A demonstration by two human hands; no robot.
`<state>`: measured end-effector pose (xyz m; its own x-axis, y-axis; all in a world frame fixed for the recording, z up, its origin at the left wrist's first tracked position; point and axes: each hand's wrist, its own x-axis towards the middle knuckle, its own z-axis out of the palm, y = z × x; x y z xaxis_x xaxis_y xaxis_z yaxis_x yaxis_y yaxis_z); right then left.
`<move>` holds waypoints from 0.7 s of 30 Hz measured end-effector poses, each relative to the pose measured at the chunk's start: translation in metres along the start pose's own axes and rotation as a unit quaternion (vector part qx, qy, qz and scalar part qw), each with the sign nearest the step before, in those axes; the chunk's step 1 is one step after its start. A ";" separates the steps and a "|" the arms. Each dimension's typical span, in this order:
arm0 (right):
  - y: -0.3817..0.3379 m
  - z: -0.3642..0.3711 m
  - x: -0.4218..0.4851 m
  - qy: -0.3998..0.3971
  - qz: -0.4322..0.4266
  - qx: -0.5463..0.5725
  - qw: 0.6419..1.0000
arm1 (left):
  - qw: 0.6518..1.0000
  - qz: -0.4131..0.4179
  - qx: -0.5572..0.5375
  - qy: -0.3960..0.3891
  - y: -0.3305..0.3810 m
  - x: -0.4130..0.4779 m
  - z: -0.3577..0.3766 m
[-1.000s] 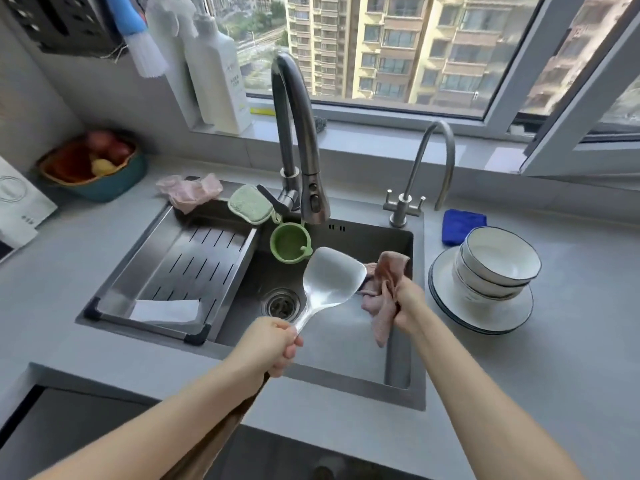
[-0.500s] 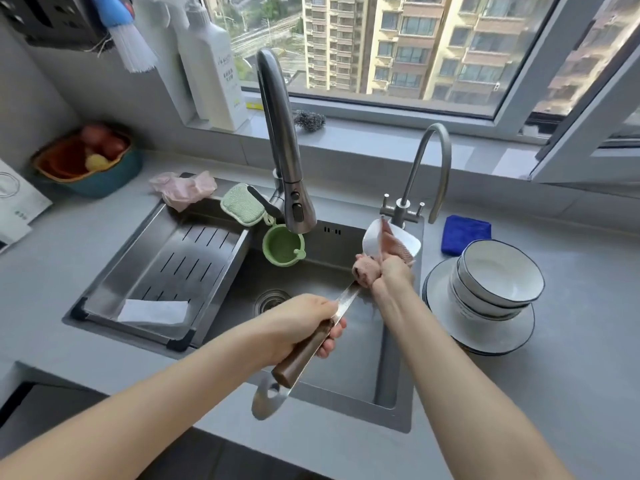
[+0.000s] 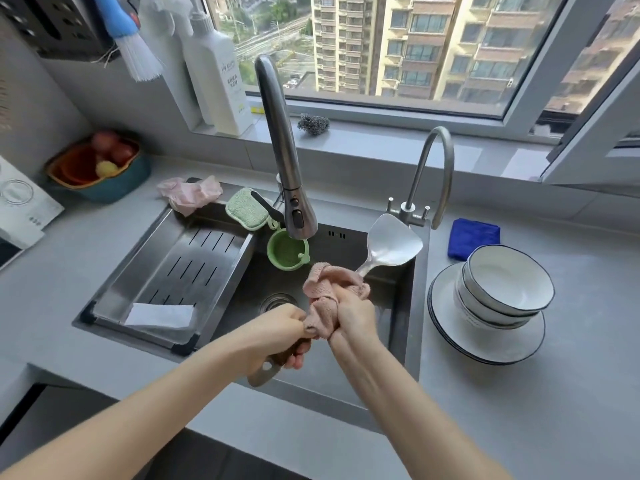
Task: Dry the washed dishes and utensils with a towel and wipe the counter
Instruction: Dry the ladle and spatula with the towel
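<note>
Over the steel sink [image 3: 391, 344] my left hand [image 3: 280, 332] grips the wooden handle of a steel spatula [image 3: 393, 244], whose broad blade points up and to the right. My right hand [image 3: 353, 315] holds a pink towel [image 3: 325, 292] wrapped around the spatula's shaft, right next to my left hand. The towel hides the shaft between handle and blade. On the grey counter [image 3: 571, 393] to the right, white bowls [image 3: 507, 282] are stacked on white plates [image 3: 485, 344].
A tall faucet [image 3: 280, 150] and a smaller tap [image 3: 433, 174] rise behind the sink. A drain tray [image 3: 180, 271] fills the sink's left half, with a green sponge [image 3: 246, 209], green cup [image 3: 287, 249] and pink gloves [image 3: 190, 194] near it. A blue cloth [image 3: 472, 237] lies by the bowls.
My right hand has slid the pink towel from the spatula's blade down the shaft to just above the handle. The blade is now uncovered and my two hands are close together.
</note>
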<state>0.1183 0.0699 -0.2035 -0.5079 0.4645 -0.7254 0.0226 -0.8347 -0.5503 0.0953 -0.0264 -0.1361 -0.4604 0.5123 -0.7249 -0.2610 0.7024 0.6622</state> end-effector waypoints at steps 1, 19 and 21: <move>-0.002 0.002 0.006 0.017 -0.008 0.006 1.000 | 1.000 -0.004 0.000 0.003 0.000 -0.002 -0.001; -0.061 -0.042 0.076 0.110 -0.186 -0.028 0.976 | 0.996 -0.020 0.054 -0.066 -0.028 -0.049 -0.059; -0.062 -0.038 0.071 0.091 -0.214 -0.037 0.972 | 0.994 -0.028 0.015 -0.100 -0.033 -0.047 -0.060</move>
<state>0.1134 0.1657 -0.2368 -0.3243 0.8145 -0.4811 -0.0928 -0.5335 -0.8407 0.0743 -0.1037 -0.1130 -0.2666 0.5573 -0.7864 -0.2550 0.7460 0.6152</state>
